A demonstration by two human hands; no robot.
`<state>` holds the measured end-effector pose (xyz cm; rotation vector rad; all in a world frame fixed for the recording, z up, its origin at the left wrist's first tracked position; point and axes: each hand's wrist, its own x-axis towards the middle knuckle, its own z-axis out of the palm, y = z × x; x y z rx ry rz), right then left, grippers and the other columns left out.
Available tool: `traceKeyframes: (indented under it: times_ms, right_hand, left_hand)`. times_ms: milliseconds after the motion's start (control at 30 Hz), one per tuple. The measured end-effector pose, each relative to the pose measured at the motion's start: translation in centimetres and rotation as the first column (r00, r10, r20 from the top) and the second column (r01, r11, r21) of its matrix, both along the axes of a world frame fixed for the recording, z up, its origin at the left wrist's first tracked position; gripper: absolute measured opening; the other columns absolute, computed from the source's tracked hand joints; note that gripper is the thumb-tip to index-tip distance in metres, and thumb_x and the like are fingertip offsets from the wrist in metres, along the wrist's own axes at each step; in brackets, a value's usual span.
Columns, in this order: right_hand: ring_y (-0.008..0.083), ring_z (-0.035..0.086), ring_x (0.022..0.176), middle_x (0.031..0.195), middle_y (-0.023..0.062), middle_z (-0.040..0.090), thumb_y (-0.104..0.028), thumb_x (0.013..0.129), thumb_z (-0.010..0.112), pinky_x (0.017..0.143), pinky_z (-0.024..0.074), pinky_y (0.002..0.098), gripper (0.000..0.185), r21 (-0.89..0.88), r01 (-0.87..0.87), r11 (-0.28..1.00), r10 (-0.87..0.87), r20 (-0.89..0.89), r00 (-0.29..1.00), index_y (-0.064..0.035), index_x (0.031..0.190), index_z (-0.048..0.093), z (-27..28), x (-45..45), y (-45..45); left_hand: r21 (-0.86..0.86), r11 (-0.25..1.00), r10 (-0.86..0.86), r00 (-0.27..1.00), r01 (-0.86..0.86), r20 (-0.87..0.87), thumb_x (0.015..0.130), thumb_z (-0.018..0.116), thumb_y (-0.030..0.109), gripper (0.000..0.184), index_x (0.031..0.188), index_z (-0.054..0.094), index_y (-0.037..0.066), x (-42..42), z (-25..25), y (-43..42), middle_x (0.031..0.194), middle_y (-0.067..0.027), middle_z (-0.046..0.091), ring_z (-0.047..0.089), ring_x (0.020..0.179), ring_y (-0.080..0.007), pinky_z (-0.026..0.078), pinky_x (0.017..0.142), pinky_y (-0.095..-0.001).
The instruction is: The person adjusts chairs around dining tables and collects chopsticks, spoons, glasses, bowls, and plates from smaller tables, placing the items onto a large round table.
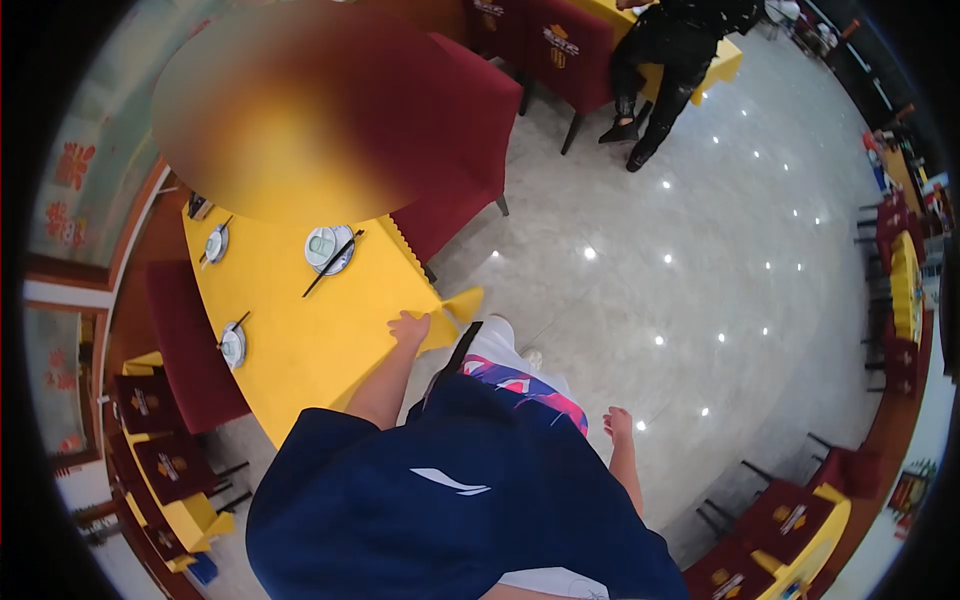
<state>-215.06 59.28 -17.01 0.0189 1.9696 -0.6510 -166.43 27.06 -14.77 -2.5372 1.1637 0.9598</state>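
Note:
My left hand [408, 327] is at the corner of a table with a yellow tablecloth [300, 340]. Its fingers are spread and hold nothing; they appear to rest on the cloth. By my right side, above the floor, hangs my right hand [617, 422], loosely open with nothing in it. Farther up the table, a plate [345, 262] carries a pale cup [321, 246], and a pair of dark chopsticks [333, 265] lies across it. Similar settings, a plate [216, 243] and another plate [233, 345], stand along the far side.
A dark red chair [470, 130] stands at the table's end, partly blurred, with a dark red bench seat [190, 350] across. A person in black [670, 70] is near another yellow table at the top. Shiny grey floor [600, 300] stretches right; chairs [790, 515] line the lower right.

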Motion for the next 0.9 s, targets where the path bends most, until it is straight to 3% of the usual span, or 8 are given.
traceKeyframes:
  times_ms: [133,200,267,367,533,667,733,900]
  right_hand:
    - [0.0145,0.058,0.075,0.085,0.0047,0.065,-0.028,0.087,0.057,0.064,0.0486,0.0321,0.030,-0.135,-0.088,0.987,0.081,-0.059,0.995,-0.0103,0.111,0.059,2.1,-6.5,-11.9]
    - [0.0146,0.058,0.077,0.086,0.0047,0.065,-0.028,0.087,0.057,0.066,0.0488,0.0324,0.030,-0.136,-0.178,0.975,0.173,-0.046,0.984,-0.0105,0.111,0.059,1.9,-8.6,-16.9]
    - [0.0148,0.059,0.079,0.089,0.0051,0.066,-0.029,0.088,0.057,0.069,0.0493,0.0325,0.030,-0.190,-0.253,0.949,0.250,-0.036,0.967,-0.0109,0.112,0.059,1.7,-10.1,-25.7]
    - [0.0160,0.061,0.080,0.092,0.0063,0.067,-0.030,0.089,0.058,0.071,0.0501,0.0325,0.030,-0.265,-0.270,0.926,0.279,-0.003,0.960,-0.0114,0.112,0.059,3.0,-9.8,-35.2]
    - [0.0202,0.065,0.087,0.099,0.0112,0.066,-0.030,0.091,0.058,0.074,0.0522,0.0340,0.034,-0.311,-0.382,0.870,0.432,0.111,0.895,-0.0082,0.117,0.057,7.4,-5.8,-51.0]
    - [0.0214,0.065,0.090,0.102,0.0135,0.065,-0.031,0.095,0.053,0.076,0.0530,0.0325,0.038,-0.432,-0.620,0.655,0.717,0.095,0.691,-0.0059,0.124,0.053,9.4,-2.4,-66.3]
    - [0.0214,0.065,0.087,0.102,0.0140,0.065,-0.034,0.097,0.050,0.075,0.0529,0.0311,0.042,-0.598,-0.577,0.556,0.753,0.069,0.655,-0.0059,0.128,0.050,9.3,-1.1,-73.5]
    - [0.0288,0.042,0.128,0.145,0.0142,0.036,-0.054,0.093,0.049,0.104,0.0339,0.0422,0.074,-0.578,-0.612,0.540,0.722,-0.056,0.690,-0.0103,0.148,0.025,17.4,8.0,-87.6]
  left_hand:
    - [0.033,0.998,0.058,0.994,-0.055,-0.094,0.079,0.055,0.055,0.086,0.138,0.037,-0.004,-1.8,-0.6,-4.4,0.147,-0.0363,0.019,0.024,0.133,-0.0534,0.027,0.108,-0.0544]
    - [0.155,0.988,0.022,0.999,-0.017,-0.030,0.079,0.058,0.053,0.089,0.141,0.031,-0.005,-2.9,-0.2,-6.5,0.150,-0.0331,0.014,0.022,0.135,-0.0511,0.027,0.109,-0.0535]
    - [-0.122,0.981,0.158,0.987,-0.153,0.033,0.078,0.062,0.050,0.096,0.144,0.021,-0.006,-5.5,0.2,-6.9,0.151,-0.0323,0.006,0.014,0.139,-0.0491,0.027,0.108,-0.0575]
    - [-0.064,0.926,0.373,0.928,-0.372,0.002,0.076,0.066,0.050,0.106,0.146,0.010,-0.007,-8.4,0.7,-10.2,0.153,-0.0300,-0.002,0.004,0.141,-0.0474,0.026,0.106,-0.0618]
    - [0.071,0.865,0.458,0.840,-0.496,0.292,0.070,0.070,0.051,0.115,0.146,0.006,-0.008,-10.7,0.3,-13.1,0.154,-0.0266,-0.003,0.000,0.143,-0.0431,0.027,0.106,-0.0606]
    - [0.138,0.691,0.621,0.680,-0.710,0.391,0.067,0.072,0.056,0.124,0.146,0.001,-0.009,-10.8,-0.8,-17.9,0.154,-0.0270,-0.005,-0.002,0.144,-0.0411,0.025,0.108,-0.0569]
    - [0.165,0.584,0.698,0.595,-0.795,0.398,0.067,0.072,0.058,0.126,0.146,-0.001,-0.007,-10.4,-1.4,-18.1,0.154,-0.0266,-0.007,-0.003,0.145,-0.0392,0.024,0.109,-0.0561]
    - [0.164,0.496,0.767,0.519,-0.853,0.378,0.068,0.072,0.059,0.126,0.146,-0.001,-0.009,-9.3,-2.2,-18.8,0.153,-0.0295,-0.004,-0.002,0.144,-0.0404,0.026,0.109,-0.0556]
